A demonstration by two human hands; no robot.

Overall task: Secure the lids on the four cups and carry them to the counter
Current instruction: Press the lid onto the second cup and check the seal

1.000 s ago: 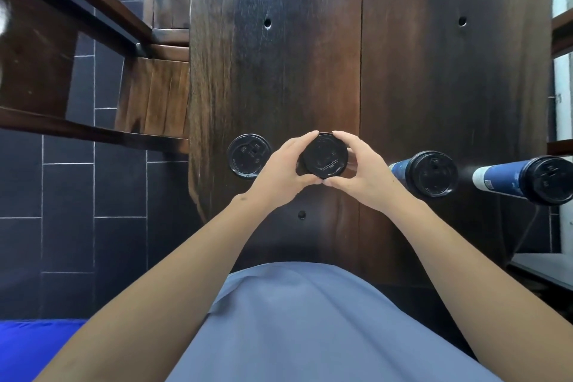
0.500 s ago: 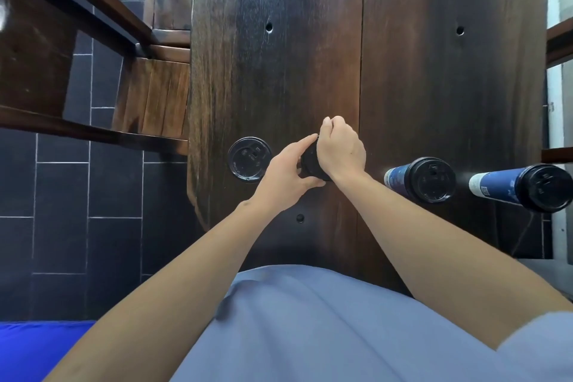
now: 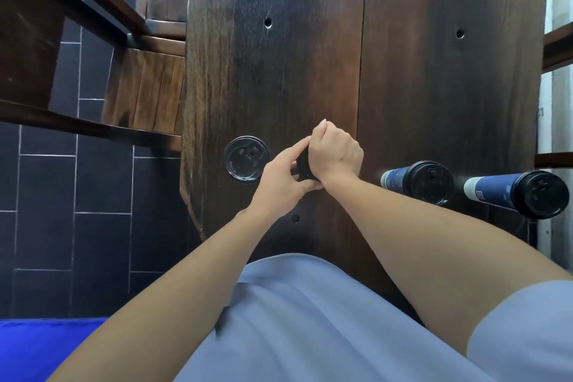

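Pressing lid, right hand atop; left hand apparently gripping rim.

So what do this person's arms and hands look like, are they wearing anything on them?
Both forearms are bare, with no gloves, watch or rings visible on the left hand or the right hand. A short pale blue-grey sleeve covers the right upper arm, matching the shirt. One right fingernail shows, short and pale.

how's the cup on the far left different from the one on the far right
The far-left cup is seen straight from above, so only its glossy black lid shows; the far-right cup shows its blue side below the lid. The far-left one stands beside the left hand; the far-right one stands apart. Both wear black lids.
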